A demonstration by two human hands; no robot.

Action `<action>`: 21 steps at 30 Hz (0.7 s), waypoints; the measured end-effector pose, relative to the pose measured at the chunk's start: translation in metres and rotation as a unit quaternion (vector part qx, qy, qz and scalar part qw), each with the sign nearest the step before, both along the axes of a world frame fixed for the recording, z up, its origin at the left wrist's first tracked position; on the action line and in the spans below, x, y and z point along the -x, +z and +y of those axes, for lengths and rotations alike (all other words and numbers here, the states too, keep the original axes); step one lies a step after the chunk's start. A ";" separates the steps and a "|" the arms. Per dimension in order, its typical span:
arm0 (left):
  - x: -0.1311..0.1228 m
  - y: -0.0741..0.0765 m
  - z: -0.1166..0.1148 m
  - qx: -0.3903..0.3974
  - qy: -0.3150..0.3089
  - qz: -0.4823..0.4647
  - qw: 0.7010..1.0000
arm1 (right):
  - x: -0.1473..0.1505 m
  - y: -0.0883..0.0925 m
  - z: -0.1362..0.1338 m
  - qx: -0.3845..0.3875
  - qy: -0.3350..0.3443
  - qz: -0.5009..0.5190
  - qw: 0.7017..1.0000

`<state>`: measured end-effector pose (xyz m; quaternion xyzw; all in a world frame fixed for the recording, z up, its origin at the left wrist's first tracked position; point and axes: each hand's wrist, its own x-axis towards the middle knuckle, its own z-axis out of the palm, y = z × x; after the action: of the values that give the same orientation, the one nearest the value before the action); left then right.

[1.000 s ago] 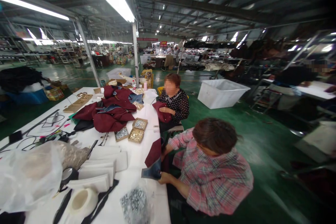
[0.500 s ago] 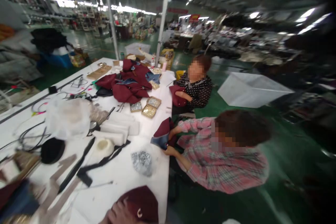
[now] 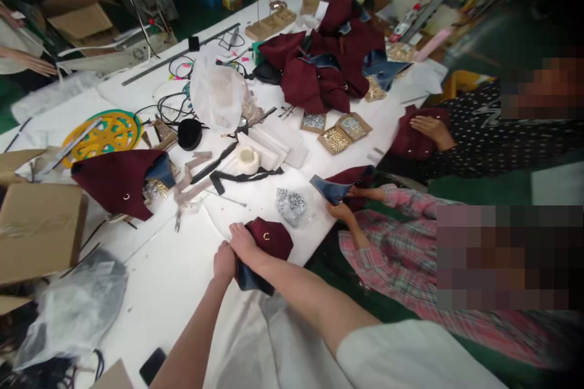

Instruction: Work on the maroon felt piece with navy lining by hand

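A maroon cloth piece (image 3: 276, 238) with a blue underside and a small gold C-shaped fitting lies at the table's front edge, close to my body. My right hand (image 3: 243, 242) is closed on its left end, over the top. Right beside it, my left hand (image 3: 225, 262) is curled shut at the same end, the knuckles of both hands close together. What the fingertips pinch is partly hidden. A similar maroon piece (image 3: 119, 179) with a gold fitting rests to the left over small gold parts.
A bag of silver parts (image 3: 292, 206) lies ahead, with boxes of metal parts (image 3: 335, 140) beyond. A tape roll (image 3: 247, 160) and black strips are mid-table. Two co-workers sit along the right, handling maroon cloth. Cartons (image 3: 41, 228) and a phone (image 3: 152, 366) are at left.
The view has swung down and left, bringing both my forearms into sight. My left hand now shows beside the right at the maroon cloth piece.
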<state>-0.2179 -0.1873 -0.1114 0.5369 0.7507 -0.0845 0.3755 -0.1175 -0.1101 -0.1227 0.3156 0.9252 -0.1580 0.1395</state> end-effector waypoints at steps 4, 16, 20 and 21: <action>-0.008 0.005 -0.013 -0.048 0.032 -0.012 0.998 | 0.000 -0.001 0.007 0.038 -0.019 0.019 0.999; -0.028 0.030 -0.032 -0.148 0.136 -0.110 0.973 | -0.035 -0.015 0.016 0.112 -0.016 -0.020 0.993; 0.004 0.021 -0.037 -0.132 0.233 -0.120 0.956 | -0.038 -0.012 0.016 0.120 0.011 0.003 0.993; 0.013 0.017 -0.038 -0.128 0.253 -0.116 0.952 | -0.040 -0.011 0.016 0.126 0.017 0.007 0.992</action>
<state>-0.2312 -0.2256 -0.0948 0.3786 0.8181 0.1730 0.3968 -0.0778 -0.0943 -0.1335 0.2788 0.9041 -0.2728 0.1744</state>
